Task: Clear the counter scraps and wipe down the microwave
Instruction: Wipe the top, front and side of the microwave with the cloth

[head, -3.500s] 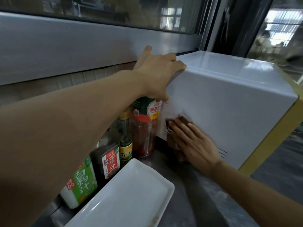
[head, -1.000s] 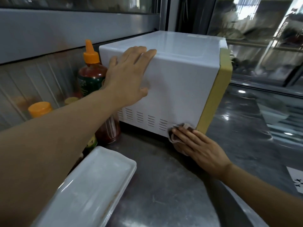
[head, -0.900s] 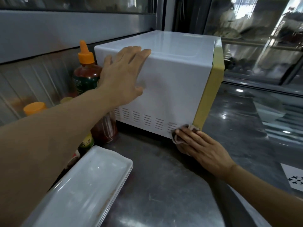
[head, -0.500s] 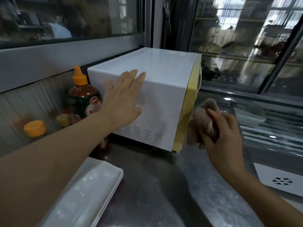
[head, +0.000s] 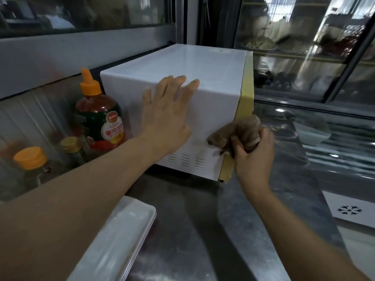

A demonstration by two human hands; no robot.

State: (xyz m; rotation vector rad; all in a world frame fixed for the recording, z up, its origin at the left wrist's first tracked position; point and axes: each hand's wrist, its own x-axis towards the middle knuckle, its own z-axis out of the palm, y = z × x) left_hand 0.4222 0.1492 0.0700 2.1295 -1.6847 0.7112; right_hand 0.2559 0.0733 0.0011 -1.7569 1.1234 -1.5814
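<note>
The white microwave with a yellow front frame stands on the steel counter, its side panel facing me. My left hand lies flat and open against that side panel, fingers spread near the top edge. My right hand is closed around a bunched brown cloth. The cloth touches the lower front corner of the side panel, just beside the yellow frame.
Sauce bottles stand left of the microwave against the wall: a large one with an orange nozzle and smaller ones. A stack of white rectangular trays lies near the front left. A glass display case is behind.
My right hand lifted the cloth off the microwave's lower side, bunched it in front of the yellow frame, then brought it back against the front corner. My left hand stayed pressed on the side panel.
</note>
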